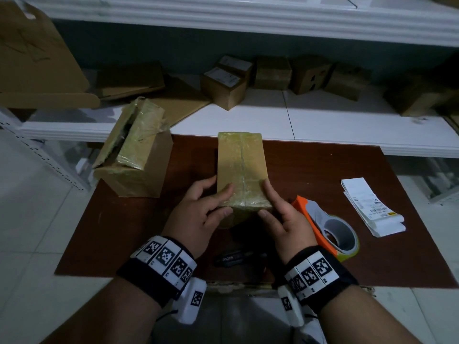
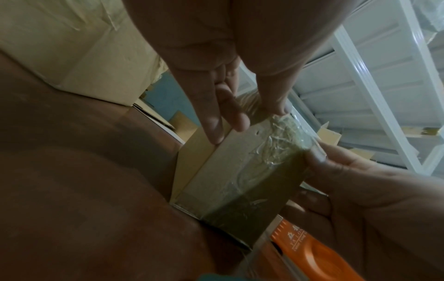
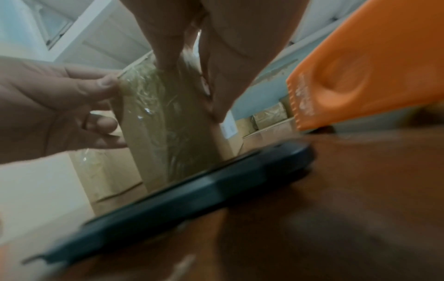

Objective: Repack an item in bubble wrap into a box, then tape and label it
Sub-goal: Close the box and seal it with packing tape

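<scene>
A slim cardboard box (image 1: 241, 165), sealed all over with clear tape, lies lengthwise on the brown table (image 1: 323, 170). My left hand (image 1: 219, 202) holds its near left corner, with fingers on the top and side and the thumb on the end face. My right hand (image 1: 269, 201) holds the near right corner the same way. The left wrist view shows the box (image 2: 240, 171) pinched between my left hand's (image 2: 250, 121) fingers and thumb. In the right wrist view, wrinkled tape covers the box's (image 3: 153, 123) end under my right hand (image 3: 192, 85). Its contents are hidden.
An orange tape dispenser (image 1: 327, 227) lies right of my right hand, with a strip of shipping labels (image 1: 372, 207) beyond it. A black utility knife (image 1: 238, 259) lies near the table's front edge. An opened, taped box (image 1: 134, 150) stands at the left. Several small boxes (image 1: 273, 75) sit on the white shelf.
</scene>
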Demonstrator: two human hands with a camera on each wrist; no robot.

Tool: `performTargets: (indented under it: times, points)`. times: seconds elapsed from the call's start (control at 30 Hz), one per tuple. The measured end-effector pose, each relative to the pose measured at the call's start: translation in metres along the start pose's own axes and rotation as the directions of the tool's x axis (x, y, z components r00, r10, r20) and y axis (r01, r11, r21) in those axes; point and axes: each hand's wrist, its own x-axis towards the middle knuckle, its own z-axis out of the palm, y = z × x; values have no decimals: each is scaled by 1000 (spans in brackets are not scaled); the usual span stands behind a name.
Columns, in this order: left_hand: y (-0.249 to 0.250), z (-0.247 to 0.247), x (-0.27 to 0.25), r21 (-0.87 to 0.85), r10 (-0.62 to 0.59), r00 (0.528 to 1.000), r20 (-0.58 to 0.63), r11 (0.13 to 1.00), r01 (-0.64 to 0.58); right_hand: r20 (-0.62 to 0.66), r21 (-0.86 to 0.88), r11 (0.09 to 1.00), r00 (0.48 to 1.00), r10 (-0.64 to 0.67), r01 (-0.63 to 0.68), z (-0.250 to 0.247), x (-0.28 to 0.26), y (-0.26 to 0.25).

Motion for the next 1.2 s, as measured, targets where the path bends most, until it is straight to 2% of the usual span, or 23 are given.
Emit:
performTargets:
  times: [0.13,0.27,0.4,0.47,0.53,0.63,0.73,0.87,0.93,1.0,1.1,1.2]
  points:
    - [1,-1,0,23,-2,1000,-10,1000,2,50,146,989,998,29,-36,0,-4,-1]
    - [2,-1,-1,7,-45,999,-21,999,45,56,198,979,998,36,-47,-2,-7,-4]
    - [4,3,0,-114,-158,986,-47,982,152,39,322,943,997,73,-82,2,-10,-5]
    - [8,6,1,-264,-274,960,-51,931,252,20,406,907,993,117,-115,5,-7,-7]
    - [13,11,3,-419,-401,914,-54,841,344,-27,461,878,986,164,-133,10,-1,-6]
    - [26,17,6,-461,-501,865,-23,773,435,-99,477,871,978,183,-115,21,6,-10]
    - [32,23,9,-483,-491,871,1,762,430,-125,481,868,970,207,-123,31,9,-16]
    - [30,30,13,-474,-423,905,-43,806,354,-165,317,934,960,227,-167,33,12,-19]
    - [30,30,15,-501,-408,911,-52,800,330,-168,323,932,958,231,-168,32,15,-16]
    - [30,29,15,-500,-402,914,-57,804,322,-140,455,872,953,270,-180,32,16,-14]
    - [28,31,13,-480,-413,907,-80,814,328,-59,703,682,940,336,-200,30,17,-17]
    - [27,30,12,-455,-445,890,-101,816,356,-2,775,598,945,327,-205,24,16,-21]
